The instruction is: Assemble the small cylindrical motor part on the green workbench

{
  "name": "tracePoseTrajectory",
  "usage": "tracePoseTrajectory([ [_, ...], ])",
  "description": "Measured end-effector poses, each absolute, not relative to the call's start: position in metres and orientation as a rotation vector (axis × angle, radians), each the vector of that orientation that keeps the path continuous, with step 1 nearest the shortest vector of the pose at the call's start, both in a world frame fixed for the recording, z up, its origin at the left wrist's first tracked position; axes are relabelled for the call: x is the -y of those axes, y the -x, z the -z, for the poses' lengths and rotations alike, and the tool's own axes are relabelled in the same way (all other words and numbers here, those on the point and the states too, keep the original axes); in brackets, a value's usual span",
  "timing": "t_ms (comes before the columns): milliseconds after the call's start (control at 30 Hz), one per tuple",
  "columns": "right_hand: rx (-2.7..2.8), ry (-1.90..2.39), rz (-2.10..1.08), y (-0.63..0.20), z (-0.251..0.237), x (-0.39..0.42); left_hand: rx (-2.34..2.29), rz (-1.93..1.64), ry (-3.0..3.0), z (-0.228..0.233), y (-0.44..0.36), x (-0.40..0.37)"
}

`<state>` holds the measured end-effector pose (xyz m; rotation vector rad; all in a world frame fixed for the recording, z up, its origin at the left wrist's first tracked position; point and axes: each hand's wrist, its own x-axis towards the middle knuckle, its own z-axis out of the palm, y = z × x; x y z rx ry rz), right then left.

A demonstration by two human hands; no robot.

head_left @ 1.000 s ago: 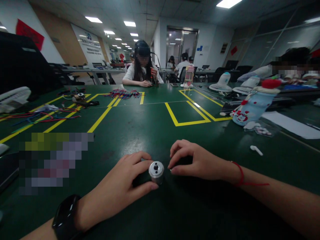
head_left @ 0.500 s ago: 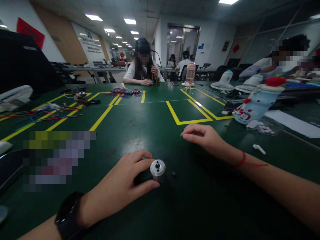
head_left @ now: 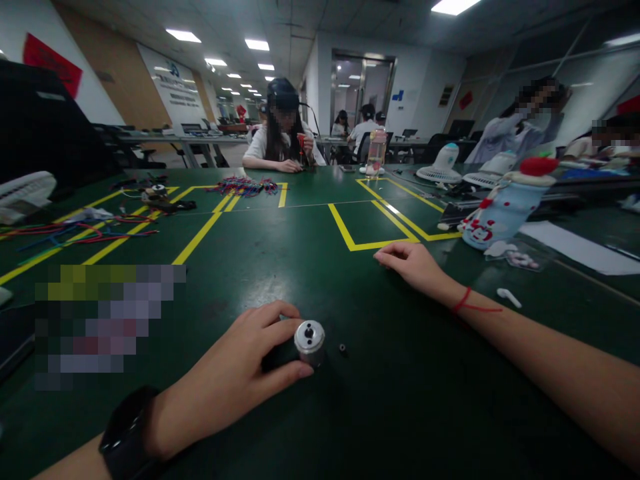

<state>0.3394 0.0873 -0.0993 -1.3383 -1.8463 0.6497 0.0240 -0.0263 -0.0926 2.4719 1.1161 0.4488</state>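
My left hand [head_left: 240, 357] rests on the green table [head_left: 390, 413] with its thumb and fingers around a small silver motor [head_left: 309, 335]. The motor stands upright, its round end face up, showing a dark centre and two small holes. A tiny dark cylindrical part [head_left: 343, 348] lies just right of it, touched by neither hand. My right hand [head_left: 413, 263] is farther forward and to the right, low over the table by the yellow tape. Its fingers are curled with the tips close together; whatever they may hold is hidden.
Coloured wires [head_left: 95, 227] and another wire bundle [head_left: 247, 187] lie to the left and at the back. On the right are a blue bottle [head_left: 505, 210], a white earbud [head_left: 509, 297] and white paper [head_left: 575, 247]. A person [head_left: 283, 140] sits opposite, handling a red tool.
My right hand has shifted slightly forward and right. My left hand keeps its hold on the motor. The view has turned a little, and the person at far right has raised their arms.
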Motion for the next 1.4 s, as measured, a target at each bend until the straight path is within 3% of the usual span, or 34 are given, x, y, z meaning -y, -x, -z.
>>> tracePoseTrajectory([
  [133, 2.004, 1.275, -0.657, -0.326, 0.085, -0.066, -1.113, -0.471, -2.476, 0.088, -0.023, 0.028],
  [367, 2.609, 0.745, -0.685, -0.287, 0.077, -0.022, -1.123, -0.455, -2.481, 0.091, -0.020, 0.024],
  [600, 2.185, 0.733, -0.684, -0.249, 0.069, -0.007, -1.116, -0.484, -2.506, 0.093, -0.011, 0.026],
  [867, 2.293, 0.723, -0.664, -0.232, 0.064, 0.004, -1.120, -0.516, -2.551, 0.099, -0.005, 0.026],
  [1167, 1.749, 1.273, -0.647, -0.295, 0.086, -0.071, -1.116, -0.501, -2.507, 0.091, -0.015, 0.024],
  [1400, 1.592, 1.364, -0.718, -0.328, 0.111, -0.105, -1.115, -0.471, -2.482, 0.092, -0.018, 0.023],
])
